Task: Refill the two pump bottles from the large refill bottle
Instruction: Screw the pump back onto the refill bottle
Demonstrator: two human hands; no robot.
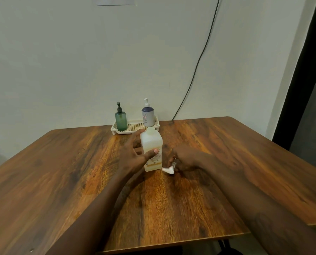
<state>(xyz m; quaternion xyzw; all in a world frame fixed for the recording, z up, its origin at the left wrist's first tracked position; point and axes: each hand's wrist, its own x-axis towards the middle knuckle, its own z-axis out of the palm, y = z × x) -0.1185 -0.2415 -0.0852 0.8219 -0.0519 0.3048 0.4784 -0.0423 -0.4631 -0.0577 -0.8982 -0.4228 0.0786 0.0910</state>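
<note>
A large translucent white refill bottle (152, 144) stands upright at the middle of the wooden table, with a little amber liquid at its bottom and no pump on its neck. My left hand (135, 153) grips its left side, thumb across the label. To its right, my right hand (183, 159) holds a white pump head (169, 169) low at the tabletop. At the back, a green pump bottle (120, 120) and a purple-blue pump bottle (148, 115) stand in a cream perforated tray (133, 128), both with pumps on.
The wooden table (80, 181) ends at the wall behind the tray. A black cable (196, 69) runs down the wall to the table's back edge. A dark door frame (300, 80) stands at the right.
</note>
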